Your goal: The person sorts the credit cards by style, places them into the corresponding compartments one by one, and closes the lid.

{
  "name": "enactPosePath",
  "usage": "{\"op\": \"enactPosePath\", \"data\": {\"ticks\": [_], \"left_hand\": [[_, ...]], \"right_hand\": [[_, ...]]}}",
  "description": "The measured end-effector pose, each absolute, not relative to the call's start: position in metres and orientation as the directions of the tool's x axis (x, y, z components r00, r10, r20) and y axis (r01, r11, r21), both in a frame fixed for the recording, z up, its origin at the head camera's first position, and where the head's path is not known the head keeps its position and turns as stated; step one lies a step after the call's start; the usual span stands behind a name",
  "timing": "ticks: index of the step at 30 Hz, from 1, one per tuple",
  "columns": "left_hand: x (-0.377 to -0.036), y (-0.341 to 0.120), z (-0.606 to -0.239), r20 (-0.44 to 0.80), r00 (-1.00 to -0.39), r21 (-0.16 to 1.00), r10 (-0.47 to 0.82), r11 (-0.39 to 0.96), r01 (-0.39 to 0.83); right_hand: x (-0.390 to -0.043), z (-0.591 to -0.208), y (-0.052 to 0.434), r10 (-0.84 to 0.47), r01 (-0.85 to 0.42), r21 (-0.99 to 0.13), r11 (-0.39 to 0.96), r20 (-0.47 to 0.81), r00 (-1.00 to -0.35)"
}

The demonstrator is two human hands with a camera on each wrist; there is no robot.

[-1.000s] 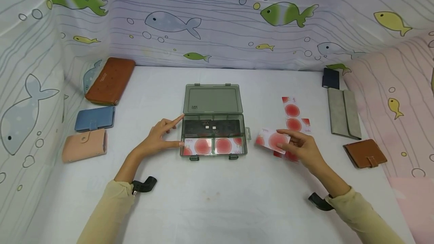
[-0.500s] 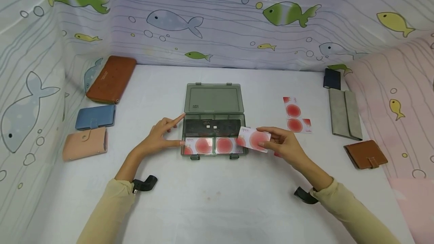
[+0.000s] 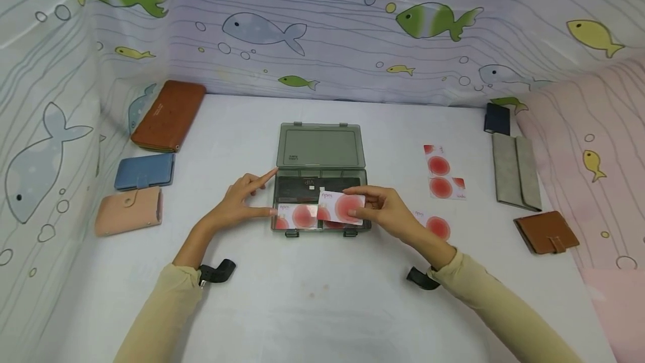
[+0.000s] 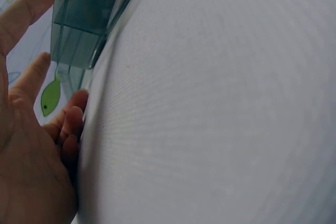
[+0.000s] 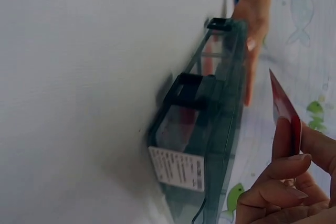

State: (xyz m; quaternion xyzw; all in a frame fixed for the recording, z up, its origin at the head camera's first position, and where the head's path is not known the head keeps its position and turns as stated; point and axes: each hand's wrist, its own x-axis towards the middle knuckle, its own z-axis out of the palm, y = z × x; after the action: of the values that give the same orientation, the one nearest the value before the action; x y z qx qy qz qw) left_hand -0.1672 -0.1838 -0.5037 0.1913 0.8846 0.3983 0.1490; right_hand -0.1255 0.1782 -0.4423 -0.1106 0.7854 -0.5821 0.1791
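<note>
A clear grey plastic box (image 3: 319,153) lies open at the table's middle, its lid folded back. Its front compartments hold red-dotted cards (image 3: 298,215), and a black card (image 3: 302,186) lies in the rear one. My right hand (image 3: 385,210) pinches another red-dotted card (image 3: 340,207) and holds it over the box's front right compartment. In the right wrist view the card (image 5: 286,111) is edge-on above the box (image 5: 210,129). My left hand (image 3: 237,201) rests against the box's left wall, forefinger and thumb straight. The left wrist view shows these fingers (image 4: 23,11) touching the box (image 4: 84,14).
More red-dotted cards (image 3: 440,172) lie on the table to the right, one (image 3: 433,226) near my right forearm. Wallets line both sides: brown (image 3: 168,115), blue (image 3: 145,171) and pink (image 3: 128,210) on the left; dark (image 3: 496,118), grey (image 3: 516,170) and brown (image 3: 546,232) on the right.
My right hand has carried the red-dotted card leftward from the table's right side to above the box's front right compartment. The left hand has stayed against the box.
</note>
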Motion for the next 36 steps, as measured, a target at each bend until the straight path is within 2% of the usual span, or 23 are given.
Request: {"op": "enactPosePath", "data": {"ticks": [12,21,36], "left_hand": [[-0.167,-0.183,-0.501,-0.113,-0.885,0.757,0.452,0.616,0.218],[-0.167,-0.183,-0.503,-0.126,-0.888,0.753,0.443,0.625,0.205],[-0.166,-0.184,-0.501,-0.121,-0.882,0.751,0.454,0.623,0.218]], "right_hand": [[-0.139,-0.446,0.143,-0.468,0.032,-0.957,0.287,-0.17,-0.867],[-0.142,-0.45,0.116,-0.461,0.088,-0.937,0.339,-0.248,-0.852],[-0.143,-0.459,0.092,-0.464,0.058,-0.908,0.414,-0.265,-0.845]]}}
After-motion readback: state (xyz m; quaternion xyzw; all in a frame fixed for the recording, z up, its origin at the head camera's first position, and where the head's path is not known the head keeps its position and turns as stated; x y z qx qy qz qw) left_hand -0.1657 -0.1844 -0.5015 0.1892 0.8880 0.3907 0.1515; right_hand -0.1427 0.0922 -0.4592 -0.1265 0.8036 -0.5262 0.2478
